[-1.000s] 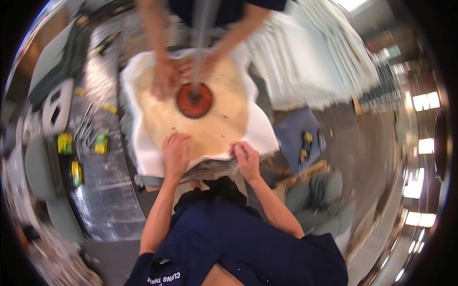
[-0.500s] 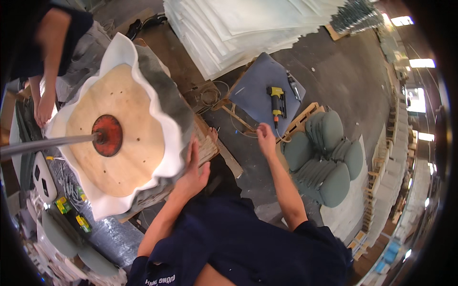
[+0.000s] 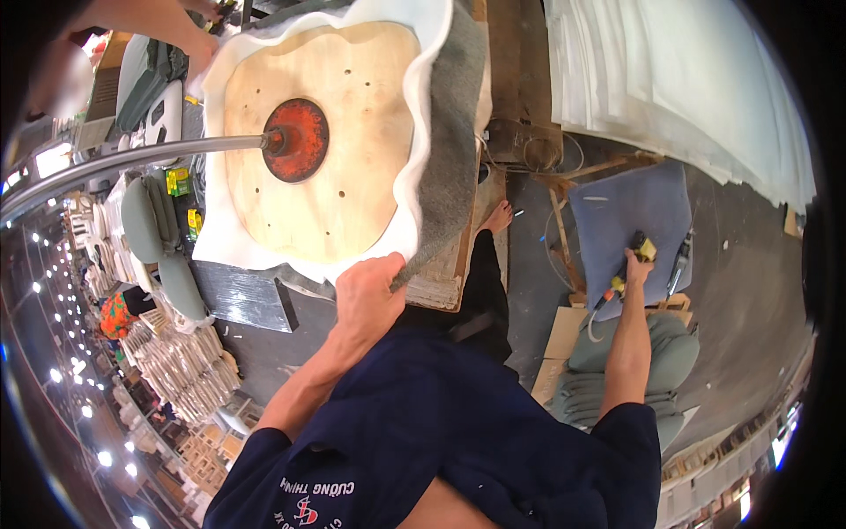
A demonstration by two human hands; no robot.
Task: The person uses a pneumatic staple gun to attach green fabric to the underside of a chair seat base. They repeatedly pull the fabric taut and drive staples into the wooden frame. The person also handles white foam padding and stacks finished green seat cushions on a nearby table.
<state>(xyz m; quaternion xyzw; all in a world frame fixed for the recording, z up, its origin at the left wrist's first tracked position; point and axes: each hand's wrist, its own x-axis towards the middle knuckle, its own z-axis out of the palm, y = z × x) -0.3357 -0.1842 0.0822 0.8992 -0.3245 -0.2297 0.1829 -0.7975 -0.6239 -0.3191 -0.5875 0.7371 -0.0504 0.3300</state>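
A red round press pad [image 3: 304, 141] on a metal rod [image 3: 132, 160] rests on a pale plywood seat board [image 3: 370, 185]. White padding [image 3: 410, 189] curls up around the board, with grey fabric [image 3: 451, 132] spread beneath it. My left hand [image 3: 372, 295] is closed on the fabric's near edge, against the padding's corner. Off to the right, my right hand [image 3: 636, 269] is wrapped round a yellow and black air staple gun [image 3: 646, 248], whose hose end is orange. The gun is over a blue-grey board [image 3: 621, 198]; its far parts are hidden by my hand.
Another tool [image 3: 679, 263] lies on the blue-grey board. Stacked green-grey cushions [image 3: 674, 348] are near my right forearm. White sheets [image 3: 652, 79] are piled far right. A co-worker's hand [image 3: 201, 53] touches the padding's far left corner. Yellow-green boxes [image 3: 178, 182] stand left.
My right hand has reached down onto the staple gun and closed round it. My left hand has gone from lying along the fabric's side to gripping its edge. The view has swung left.
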